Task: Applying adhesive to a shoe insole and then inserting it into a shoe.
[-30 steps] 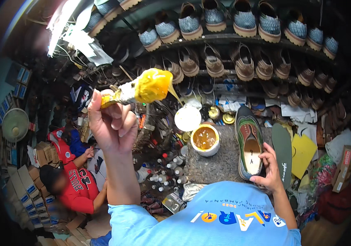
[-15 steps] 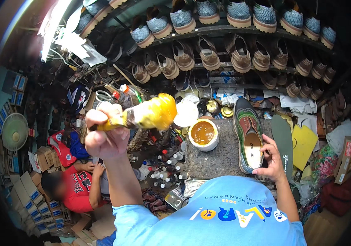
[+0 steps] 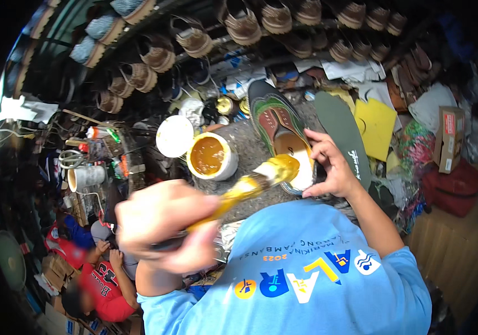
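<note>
My left hand [image 3: 166,226], blurred by motion, is closed round the handle of a brush [image 3: 250,187]. Thick amber glue coats the brush's bristles, which appear over the heel opening of a shoe [image 3: 275,120]; I cannot tell whether they touch it. The shoe is green and brown with a dark toe and a pale insole, its toe pointing away from me. At its heel, my right hand [image 3: 331,167] grips the shoe with thumb and fingers on its right side. To the shoe's left stands an open white tub [image 3: 227,164] of amber glue [image 3: 208,155].
A round white lid [image 3: 175,137] lies left of the tub. Right of the shoe are a dark green sole-shaped piece [image 3: 342,134] and a yellow sheet [image 3: 373,128]. Brown shoes [image 3: 242,25] line racks behind. A person in a red shirt [image 3: 105,290] sits at lower left.
My left hand has brought the brush down and right, from the tub's left to over the shoe's heel. My right hand still grips the shoe. The whole view has turned and shifted.
</note>
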`<state>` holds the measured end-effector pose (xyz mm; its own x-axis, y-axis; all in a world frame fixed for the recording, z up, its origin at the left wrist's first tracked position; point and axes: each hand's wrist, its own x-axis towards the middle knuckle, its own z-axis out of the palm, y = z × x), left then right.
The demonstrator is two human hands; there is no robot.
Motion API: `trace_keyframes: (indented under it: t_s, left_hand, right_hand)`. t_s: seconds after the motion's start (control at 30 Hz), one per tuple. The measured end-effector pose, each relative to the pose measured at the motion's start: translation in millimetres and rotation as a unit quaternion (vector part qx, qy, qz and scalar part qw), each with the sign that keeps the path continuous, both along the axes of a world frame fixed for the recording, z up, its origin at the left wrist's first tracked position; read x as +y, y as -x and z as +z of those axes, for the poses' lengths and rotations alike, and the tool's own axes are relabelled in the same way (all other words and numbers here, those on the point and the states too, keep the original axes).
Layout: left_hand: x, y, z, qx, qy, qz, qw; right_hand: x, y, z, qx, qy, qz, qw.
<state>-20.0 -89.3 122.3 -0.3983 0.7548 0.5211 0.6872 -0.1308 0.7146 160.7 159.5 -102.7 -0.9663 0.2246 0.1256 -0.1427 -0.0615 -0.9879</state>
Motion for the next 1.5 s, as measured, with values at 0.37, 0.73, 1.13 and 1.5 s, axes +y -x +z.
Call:
trace_keyframes:
  t_s: [0.37,0.73,1.13,1.5]
  left_hand:
    - [86.0,-33.5,-139.8,0.122,0.168,0.066,0.976]
    - [87.5,-27.6,-116.7,-0.01,0.168,0.062,0.984]
    - [88.2,-16.7,-116.6,-0.018,0.178,0.037,0.983]
    - [86.9,-23.0,-106.8,0.012,0.24,0.111,0.964]
  right_hand:
    - [-0.3,-3.1,1.8,-0.01,-0.012,0.001,1.0]
    - [4.8,-1.1,0.2,-0.002,-0.015,0.004,1.0]
    - [5.5,-1.9,-0.1,-0.011,-0.015,0.003,1.0]
    - [4.0,-1.2,4.1,-0.006,0.003,0.011,1.0]
